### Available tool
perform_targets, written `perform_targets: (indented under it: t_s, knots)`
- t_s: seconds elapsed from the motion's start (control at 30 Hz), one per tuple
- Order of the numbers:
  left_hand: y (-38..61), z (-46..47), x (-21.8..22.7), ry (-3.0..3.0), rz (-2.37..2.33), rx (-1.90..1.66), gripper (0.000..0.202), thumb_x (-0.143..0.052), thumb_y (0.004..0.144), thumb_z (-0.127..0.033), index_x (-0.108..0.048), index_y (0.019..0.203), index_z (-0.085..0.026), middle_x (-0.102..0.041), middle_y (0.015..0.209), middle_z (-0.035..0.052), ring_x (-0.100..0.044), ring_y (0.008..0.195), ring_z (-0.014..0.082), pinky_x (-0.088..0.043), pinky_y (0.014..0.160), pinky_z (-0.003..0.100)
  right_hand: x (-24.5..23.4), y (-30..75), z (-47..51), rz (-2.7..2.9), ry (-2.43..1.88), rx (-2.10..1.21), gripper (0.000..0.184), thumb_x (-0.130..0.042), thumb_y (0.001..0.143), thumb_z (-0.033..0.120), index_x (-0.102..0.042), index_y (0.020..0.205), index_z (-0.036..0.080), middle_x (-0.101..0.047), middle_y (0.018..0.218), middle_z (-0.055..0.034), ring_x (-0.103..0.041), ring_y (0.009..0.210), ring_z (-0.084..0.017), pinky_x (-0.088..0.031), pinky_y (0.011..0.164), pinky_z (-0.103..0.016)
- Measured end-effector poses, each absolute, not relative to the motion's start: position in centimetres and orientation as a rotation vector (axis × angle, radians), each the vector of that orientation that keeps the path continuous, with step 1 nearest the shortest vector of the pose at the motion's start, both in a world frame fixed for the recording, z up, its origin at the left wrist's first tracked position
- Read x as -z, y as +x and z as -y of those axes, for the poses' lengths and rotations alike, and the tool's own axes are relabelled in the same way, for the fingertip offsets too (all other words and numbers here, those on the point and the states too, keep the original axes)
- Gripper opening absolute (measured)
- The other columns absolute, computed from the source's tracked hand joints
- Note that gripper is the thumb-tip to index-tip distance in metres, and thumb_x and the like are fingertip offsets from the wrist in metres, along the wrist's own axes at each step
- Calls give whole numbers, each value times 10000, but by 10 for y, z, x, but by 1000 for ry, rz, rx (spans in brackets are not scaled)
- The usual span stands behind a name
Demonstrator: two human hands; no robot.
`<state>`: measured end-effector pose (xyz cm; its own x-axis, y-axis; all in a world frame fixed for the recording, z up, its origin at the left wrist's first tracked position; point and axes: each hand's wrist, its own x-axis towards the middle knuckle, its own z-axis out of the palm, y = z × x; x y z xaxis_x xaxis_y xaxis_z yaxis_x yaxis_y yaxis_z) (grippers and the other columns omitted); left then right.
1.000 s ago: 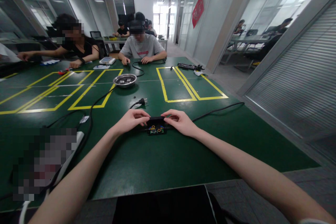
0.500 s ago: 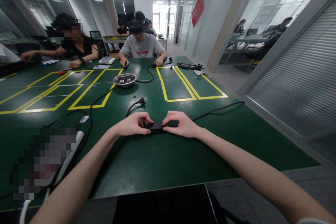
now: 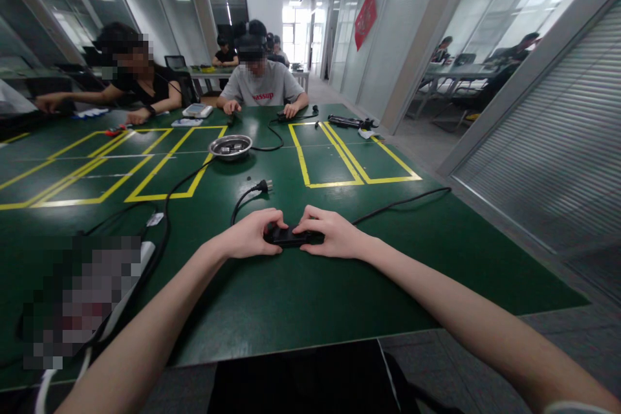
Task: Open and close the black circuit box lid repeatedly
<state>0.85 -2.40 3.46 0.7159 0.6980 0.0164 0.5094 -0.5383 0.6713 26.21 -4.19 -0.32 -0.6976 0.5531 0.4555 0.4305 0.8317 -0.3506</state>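
Head view shows the left hand (image 3: pixel 255 233) and right hand (image 3: pixel 332 233) clamped on opposite ends of the black case (image 3: pixel 291 241), on or just above the table (image 3: pixel 301 310), probably to hold it level and steady.

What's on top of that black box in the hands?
The left hand and right hand reach over the black box, with some dark top showing between them. The parts they cover can't be seen.
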Motion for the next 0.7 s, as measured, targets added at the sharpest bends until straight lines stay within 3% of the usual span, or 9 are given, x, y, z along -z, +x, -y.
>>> perform_targets:
  t_s: [0.2, 0.4, 0.7]
  knots:
    - [11, 24, -32, 2222, -927, -429, 251, -688, 695, -242, -632, 930, -172, -645, 784, -18, -569, 668, 148, -430, 646, 250, 6, 258, 39, 2428, -693, -324, 416, -714, 816, 196, -642, 1226, 201, -632, 1176, -105, -654, 1040, -227, -555, 896, -354]
    - [15, 27, -26, 2541, -1002, -439, 296, -717, 739, -271, -649, 1018, -204, -685, 936, 35, -637, 843, 222, -484, 757, 309, 5, 254, 41, 2409, -757, -316, 330, -664, 822, 154, -648, 1151, 177, -667, 1110, -114, -665, 983, -237, -559, 861, -363]
    - [22, 27, -19, 2769, -899, -388, 261, -615, 921, -319, -677, 1129, -174, -687, 968, 90, -626, 903, 242, -501, 838, 344, 4, 258, 40, 2382, -783, -376, 239, -659, 866, 160, -630, 1102, 190, -644, 1060, -90, -640, 946, -223, -538, 834, -348]
